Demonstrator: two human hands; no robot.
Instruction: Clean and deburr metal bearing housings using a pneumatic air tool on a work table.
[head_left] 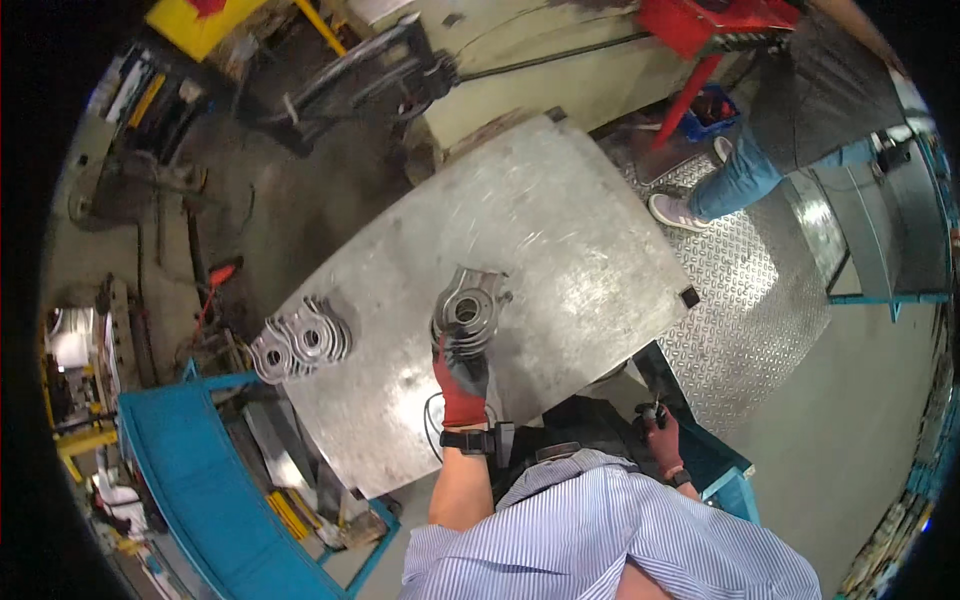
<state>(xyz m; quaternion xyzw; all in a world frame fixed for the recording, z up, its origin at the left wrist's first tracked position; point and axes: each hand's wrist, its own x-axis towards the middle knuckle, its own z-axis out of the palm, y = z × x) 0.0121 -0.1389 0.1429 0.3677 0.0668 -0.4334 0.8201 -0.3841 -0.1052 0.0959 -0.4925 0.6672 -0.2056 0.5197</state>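
Observation:
My left hand (462,377), in a red glove with dark fingers, grips the near edge of a stack of flat metal parts (467,308). Each part is ring-shaped with a round hole, and small lugs stick out at the far edge. The stack lies on a large grey metal tabletop (570,240); my fingertips blend into its dark edge. Low at my right side, past the table's near edge, is my right hand (660,440), also gloved. Its dark fingers look curled, and whatever they hold is too small to make out.
More ring-shaped parts (305,338) lie overlapped at the table's left. A blue metal frame (200,470) stands at the lower left. Beyond the table's right side, a person in jeans (740,180) stands on tread plate (735,320), near a red stand (690,95) and a blue crate (712,112).

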